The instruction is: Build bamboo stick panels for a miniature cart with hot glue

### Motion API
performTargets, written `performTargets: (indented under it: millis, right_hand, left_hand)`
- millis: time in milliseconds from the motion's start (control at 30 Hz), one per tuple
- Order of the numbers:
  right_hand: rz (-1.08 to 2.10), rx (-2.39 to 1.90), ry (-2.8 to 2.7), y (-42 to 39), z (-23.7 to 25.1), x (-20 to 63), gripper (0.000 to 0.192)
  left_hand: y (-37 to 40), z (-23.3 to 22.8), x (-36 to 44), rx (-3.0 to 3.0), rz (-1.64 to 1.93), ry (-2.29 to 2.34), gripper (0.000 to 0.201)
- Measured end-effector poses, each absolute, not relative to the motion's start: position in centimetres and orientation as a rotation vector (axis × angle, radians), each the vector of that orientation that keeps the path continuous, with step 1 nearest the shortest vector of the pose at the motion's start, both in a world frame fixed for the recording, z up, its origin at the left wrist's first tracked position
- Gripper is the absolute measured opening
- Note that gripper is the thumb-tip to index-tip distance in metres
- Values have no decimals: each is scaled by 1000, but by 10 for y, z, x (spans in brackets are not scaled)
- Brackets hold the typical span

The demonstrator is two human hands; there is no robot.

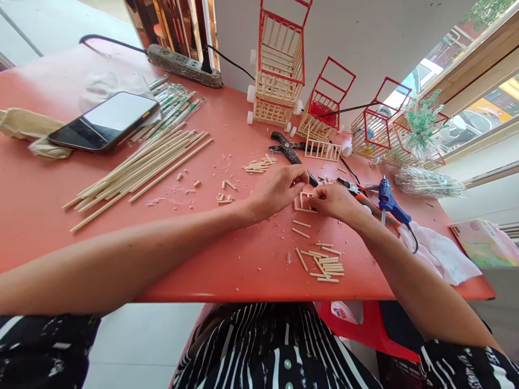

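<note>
My left hand [275, 190] has its fingers pinched together just above a small wooden stick frame [297, 203]; anything between them is too small to tell. On the right side of that frame, my right hand [334, 201] is closed with thumb and fingertips at its edge, hiding part of it. Two loose short sticks [301, 233] lie just below the frame. Nearer the table's front edge is a pile of short cut sticks [330, 266], and another small pile [259, 164] sits beyond my left hand. A finished-looking stick grid panel [323, 150] rests behind my hands.
Long sticks [141, 165] and a phone [107, 121] lie left. Behind stand stick-built carts with red handles [279, 59], near a black-handled tool [290, 148]. At right are pliers [371, 202], a blue glue gun [387, 197] and a white cloth [441, 251].
</note>
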State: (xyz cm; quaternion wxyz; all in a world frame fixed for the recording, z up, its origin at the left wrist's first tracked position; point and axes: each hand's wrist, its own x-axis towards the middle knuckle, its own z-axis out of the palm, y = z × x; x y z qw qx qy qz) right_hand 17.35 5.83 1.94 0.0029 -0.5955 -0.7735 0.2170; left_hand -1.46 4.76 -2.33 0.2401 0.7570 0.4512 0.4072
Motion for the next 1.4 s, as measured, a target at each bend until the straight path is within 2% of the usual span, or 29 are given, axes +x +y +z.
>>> performTargets:
  millis: [367, 533, 667, 867, 1033, 1200, 1400]
  right_hand:
    - [906, -1689, -2306, 58, 21, 183, 28]
    - [835, -1453, -2115, 43, 20, 185, 34]
    - [717, -1317, -1989, 36, 10, 187, 38]
    - [828, -1318, -1885, 29, 8, 184, 54]
    - [829, -1282, -1939, 20, 17, 183, 47]
    - [513, -1435, -2085, 18, 41, 221, 26]
    - [-196, -2054, -1981, 25, 50, 334, 44]
  left_hand:
    - [46, -24, -13, 1973, 1166, 1212, 15]
    - [45, -19, -9, 1491, 1144, 961, 4]
    - [40, -18, -7, 1224, 1090, 831, 17]
    - [35, -16, -3, 1261, 1127, 752, 31]
    - [34, -16, 0, 1318, 1181, 771, 34]
    - [35, -18, -2, 1376, 1192, 856, 28]
    - [36, -18, -3, 1475, 1297, 975, 22]
